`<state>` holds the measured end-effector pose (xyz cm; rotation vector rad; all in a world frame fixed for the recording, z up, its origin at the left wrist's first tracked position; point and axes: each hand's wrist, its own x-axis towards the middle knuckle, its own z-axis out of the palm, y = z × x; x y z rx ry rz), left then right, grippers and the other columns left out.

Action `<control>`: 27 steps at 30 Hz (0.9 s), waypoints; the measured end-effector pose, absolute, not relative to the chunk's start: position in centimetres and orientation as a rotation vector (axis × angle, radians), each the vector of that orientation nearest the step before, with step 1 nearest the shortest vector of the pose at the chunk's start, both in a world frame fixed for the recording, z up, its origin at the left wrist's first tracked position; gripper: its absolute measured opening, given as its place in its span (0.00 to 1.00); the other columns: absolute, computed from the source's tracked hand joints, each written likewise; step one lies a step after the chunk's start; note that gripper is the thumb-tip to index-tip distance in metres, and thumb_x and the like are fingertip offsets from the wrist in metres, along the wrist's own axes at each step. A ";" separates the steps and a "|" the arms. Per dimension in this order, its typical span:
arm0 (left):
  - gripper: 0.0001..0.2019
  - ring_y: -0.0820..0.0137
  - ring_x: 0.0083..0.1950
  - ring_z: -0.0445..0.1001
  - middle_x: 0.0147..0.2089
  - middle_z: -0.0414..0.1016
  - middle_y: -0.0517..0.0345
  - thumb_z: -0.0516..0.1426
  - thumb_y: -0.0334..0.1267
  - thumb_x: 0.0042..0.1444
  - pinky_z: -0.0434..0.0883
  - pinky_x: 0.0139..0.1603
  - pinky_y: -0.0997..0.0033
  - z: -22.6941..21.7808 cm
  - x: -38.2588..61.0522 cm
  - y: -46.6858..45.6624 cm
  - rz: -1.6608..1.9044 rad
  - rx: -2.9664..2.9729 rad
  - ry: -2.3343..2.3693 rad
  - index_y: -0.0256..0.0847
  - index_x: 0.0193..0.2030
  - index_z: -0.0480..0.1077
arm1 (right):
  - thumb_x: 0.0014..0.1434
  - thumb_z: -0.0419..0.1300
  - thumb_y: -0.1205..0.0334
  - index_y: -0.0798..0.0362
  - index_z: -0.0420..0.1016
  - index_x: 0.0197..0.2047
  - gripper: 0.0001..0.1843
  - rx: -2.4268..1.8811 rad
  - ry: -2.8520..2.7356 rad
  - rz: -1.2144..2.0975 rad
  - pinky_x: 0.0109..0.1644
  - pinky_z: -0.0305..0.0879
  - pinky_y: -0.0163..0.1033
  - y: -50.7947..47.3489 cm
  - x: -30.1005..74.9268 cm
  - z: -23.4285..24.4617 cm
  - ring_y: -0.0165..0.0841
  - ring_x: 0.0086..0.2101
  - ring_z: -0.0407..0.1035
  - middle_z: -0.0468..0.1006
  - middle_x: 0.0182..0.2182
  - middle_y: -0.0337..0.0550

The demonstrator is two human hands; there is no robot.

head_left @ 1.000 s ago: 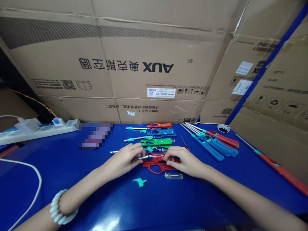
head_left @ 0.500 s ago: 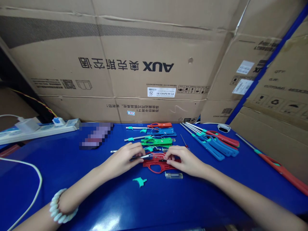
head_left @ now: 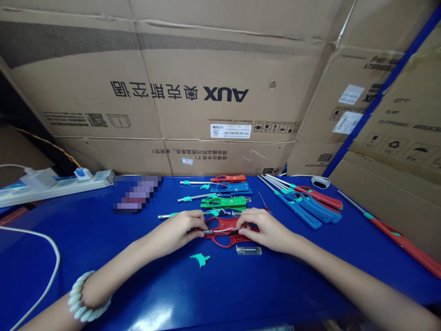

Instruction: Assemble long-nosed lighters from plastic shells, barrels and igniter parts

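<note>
Two loops show on the red casing point(head_left: 225, 224), flat on the worktop point(head_left: 206, 294) between the hands; probably light, stiff plastic, best gripped by its edges. Left hand point(head_left: 184, 230): fingers pinched on a metal tube point(head_left: 208, 232), likely slippery. Right hand point(head_left: 263, 230): fingers closed on a black part point(head_left: 234, 233). White wires point(head_left: 220, 231) between look fragile. Forearms converge, knuckles up.
</note>
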<state>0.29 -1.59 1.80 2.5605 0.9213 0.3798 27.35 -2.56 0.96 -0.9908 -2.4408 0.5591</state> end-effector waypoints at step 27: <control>0.09 0.72 0.32 0.71 0.35 0.71 0.56 0.52 0.36 0.63 0.66 0.33 0.75 2.1 0.8 -2.1 0.473 2.630 0.995 0.38 0.35 0.71 | 0.61 0.56 0.66 0.53 0.73 0.34 0.05 -0.949 -2.423 0.515 0.38 0.63 0.36 -2.7 27.4 1.5 0.31 0.31 0.69 0.75 0.28 0.40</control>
